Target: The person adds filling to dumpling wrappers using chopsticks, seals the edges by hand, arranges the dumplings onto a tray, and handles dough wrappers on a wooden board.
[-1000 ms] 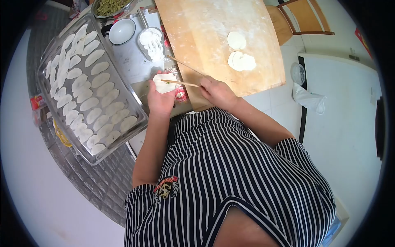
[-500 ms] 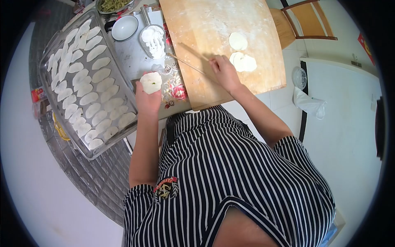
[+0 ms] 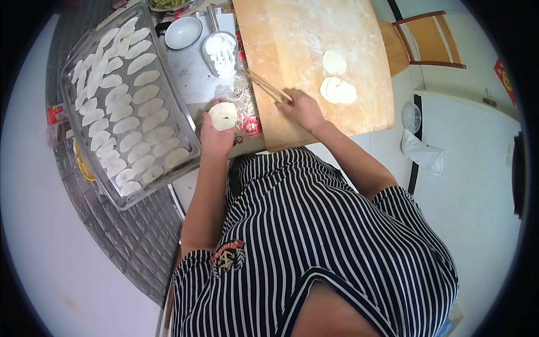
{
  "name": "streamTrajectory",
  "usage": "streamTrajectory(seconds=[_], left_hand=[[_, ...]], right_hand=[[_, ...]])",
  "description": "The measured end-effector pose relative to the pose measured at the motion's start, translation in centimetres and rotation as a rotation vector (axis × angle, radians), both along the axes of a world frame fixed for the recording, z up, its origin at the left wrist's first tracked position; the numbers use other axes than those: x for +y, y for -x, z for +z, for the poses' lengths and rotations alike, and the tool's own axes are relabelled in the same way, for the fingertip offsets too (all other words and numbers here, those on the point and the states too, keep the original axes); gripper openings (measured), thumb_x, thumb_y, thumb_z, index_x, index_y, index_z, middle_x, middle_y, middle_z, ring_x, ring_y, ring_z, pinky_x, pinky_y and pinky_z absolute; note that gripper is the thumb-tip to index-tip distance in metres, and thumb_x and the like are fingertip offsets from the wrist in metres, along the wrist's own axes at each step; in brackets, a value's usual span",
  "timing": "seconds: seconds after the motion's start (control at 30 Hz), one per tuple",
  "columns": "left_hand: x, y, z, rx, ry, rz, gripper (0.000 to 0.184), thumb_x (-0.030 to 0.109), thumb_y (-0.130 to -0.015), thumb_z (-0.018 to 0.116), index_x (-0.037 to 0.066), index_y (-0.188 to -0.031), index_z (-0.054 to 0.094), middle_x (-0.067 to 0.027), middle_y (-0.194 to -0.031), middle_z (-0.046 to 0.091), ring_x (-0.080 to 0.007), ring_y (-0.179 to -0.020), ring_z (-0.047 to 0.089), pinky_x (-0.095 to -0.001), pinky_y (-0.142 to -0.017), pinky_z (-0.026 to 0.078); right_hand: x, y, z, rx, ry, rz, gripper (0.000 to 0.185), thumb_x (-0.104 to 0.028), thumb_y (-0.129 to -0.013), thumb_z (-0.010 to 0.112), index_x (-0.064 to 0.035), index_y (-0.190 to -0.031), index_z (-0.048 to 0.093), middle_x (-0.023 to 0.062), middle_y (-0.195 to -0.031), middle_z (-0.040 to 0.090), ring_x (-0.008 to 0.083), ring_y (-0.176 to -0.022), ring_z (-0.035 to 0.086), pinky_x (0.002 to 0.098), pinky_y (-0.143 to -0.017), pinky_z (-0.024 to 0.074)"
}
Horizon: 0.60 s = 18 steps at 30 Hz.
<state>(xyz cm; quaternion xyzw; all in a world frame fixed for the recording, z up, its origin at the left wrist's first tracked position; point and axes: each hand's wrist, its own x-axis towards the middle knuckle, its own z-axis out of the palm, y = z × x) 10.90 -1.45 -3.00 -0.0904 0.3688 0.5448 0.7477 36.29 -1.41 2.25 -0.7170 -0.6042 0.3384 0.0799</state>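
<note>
A round dumpling wrapper [image 3: 223,117] with a small green bit of filling near its middle lies in my left hand [image 3: 216,138], the thumb at its left edge. My right hand [image 3: 306,110] is closed round a pair of chopsticks [image 3: 269,87] above the left part of the wooden board [image 3: 303,33]; their tips point up-left toward a metal scoop of flour [image 3: 221,55]. On the board, to the right of that hand, lie a single wrapper [image 3: 334,62] and a few overlapping wrappers [image 3: 338,90].
At left, a large metal tray [image 3: 178,101] holds rows of folded dumplings [image 3: 147,78]. A white bowl [image 3: 183,32] stands beside it, and a dish of green filling [image 3: 168,3] sits at the top edge. A wooden chair [image 3: 429,39] is beyond the board.
The chopsticks, spread apart before, are now almost together, their tips still near the scoop. My left hand still holds the wrapper. The whole view has shifted slightly.
</note>
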Motion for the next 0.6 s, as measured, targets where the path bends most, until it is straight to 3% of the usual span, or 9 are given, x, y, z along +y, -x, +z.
streamTrajectory(seconds=[0.03, 0.1, 0.2, 0.27, 0.47, 0.53, 0.6], left_hand=[[0.2, -0.3, -0.1, -0.028, 0.005, 0.002, 0.052, 0.035, -0.108, 0.021, 0.000, -0.140, 0.041, -0.0160, -0.141, 0.049, -0.0306, -0.133, 0.045, -0.0434, -0.113, 0.034], [0.3, -0.6, -0.9, -0.059, 0.015, 0.007, 0.051, 0.035, -0.108, 0.021, 0.001, -0.139, 0.043, -0.0154, -0.140, 0.050, -0.0305, -0.132, 0.045, -0.0432, -0.113, 0.034], [0.2, -1.1, -2.4, 0.255, -0.359, -0.275, 0.050, 0.036, -0.108, 0.022, 0.002, -0.135, 0.046, -0.0141, -0.136, 0.053, -0.0292, -0.129, 0.048, -0.0448, -0.111, 0.035], [1.0, -2.4, 2.0, -0.107, -0.051, -0.016, 0.049, 0.037, -0.108, 0.021, 0.002, -0.127, 0.049, -0.0153, -0.123, 0.057, -0.0290, -0.120, 0.052, -0.0451, -0.108, 0.038], [1.6, -2.0, 2.4, -0.194, -0.057, 0.063, 0.042, 0.034, -0.107, 0.027, 0.001, -0.122, 0.049, -0.0110, -0.108, 0.055, -0.0263, -0.105, 0.053, -0.0442, -0.107, 0.039], [1.6, -1.6, 1.9, -0.234, -0.066, 0.070, 0.041, 0.034, -0.107, 0.028, 0.001, -0.122, 0.049, -0.0101, -0.107, 0.054, -0.0256, -0.104, 0.053, -0.0439, -0.107, 0.039], [1.5, -1.1, 1.7, -0.270, -0.075, 0.078, 0.040, 0.033, -0.107, 0.030, 0.001, -0.122, 0.049, -0.0093, -0.105, 0.053, -0.0249, -0.102, 0.052, -0.0437, -0.107, 0.039]], right_hand=[[-0.1, 0.0, 0.6, -0.005, -0.006, 0.000, 0.028, -0.034, -0.090, 0.067, -0.0073, -0.097, 0.060, 0.0111, -0.099, 0.065, 0.0260, -0.085, 0.065, 0.0390, -0.079, 0.0520], [-1.0, 0.1, 1.8, 0.383, 0.278, 0.019, 0.029, -0.034, -0.090, 0.068, -0.0073, -0.099, 0.063, 0.0098, -0.086, 0.067, 0.0242, -0.078, 0.064, 0.0364, -0.075, 0.0513], [-1.9, 0.9, 2.0, 0.368, 0.199, 0.135, 0.029, -0.035, -0.090, 0.068, -0.0080, -0.099, 0.064, 0.0080, -0.079, 0.066, 0.0211, -0.072, 0.062, 0.0340, -0.071, 0.0499], [-2.0, 1.1, 2.5, 0.331, 0.199, 0.099, 0.027, -0.035, -0.090, 0.068, -0.0079, -0.093, 0.066, 0.0087, -0.077, 0.064, 0.0193, -0.069, 0.060, 0.0334, -0.070, 0.0489], [-1.9, -0.1, 4.1, 0.336, 0.502, 0.121, 0.034, -0.042, -0.095, 0.062, -0.0088, -0.087, 0.069, 0.0025, -0.071, 0.063, 0.0140, -0.068, 0.057, 0.0304, -0.067, 0.0473], [-2.0, -0.5, 4.3, 0.472, 0.578, 0.105, 0.038, -0.045, -0.097, 0.059, -0.0104, -0.091, 0.071, -0.0010, -0.070, 0.062, 0.0112, -0.070, 0.056, 0.0289, -0.072, 0.0472], [-2.2, -0.9, 5.0, 0.543, 0.577, 0.072, 0.040, -0.047, -0.096, 0.059, -0.0097, -0.089, 0.072, -0.0025, -0.067, 0.057, 0.0100, -0.066, 0.051, 0.0275, -0.068, 0.0448]])
